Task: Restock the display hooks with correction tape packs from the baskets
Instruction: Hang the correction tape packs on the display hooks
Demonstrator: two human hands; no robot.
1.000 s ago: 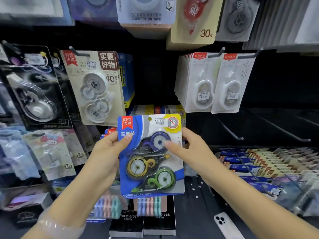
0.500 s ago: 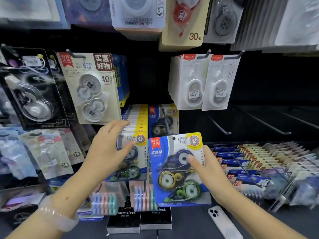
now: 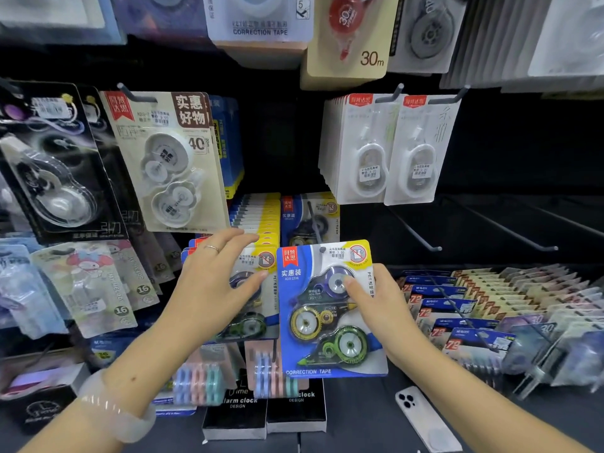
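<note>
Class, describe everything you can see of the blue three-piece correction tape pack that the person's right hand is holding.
The blue correction tape pack is a flat card, blue with a yellow top corner, a red brand tag and "CORRECTION TAPE" printed along the bottom. Under a clear blister sit three dispensers: purple on top, yellow in the middle, green lowest. A small price label sits near the hang hole. It is held roughly upright, facing the camera, before the shelf. The right hand grips its right edge, thumb on the purple dispenser.

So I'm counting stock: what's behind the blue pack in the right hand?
Behind the blue pack, one matching pack hangs on a hook. Anything lower down is covered.
</note>
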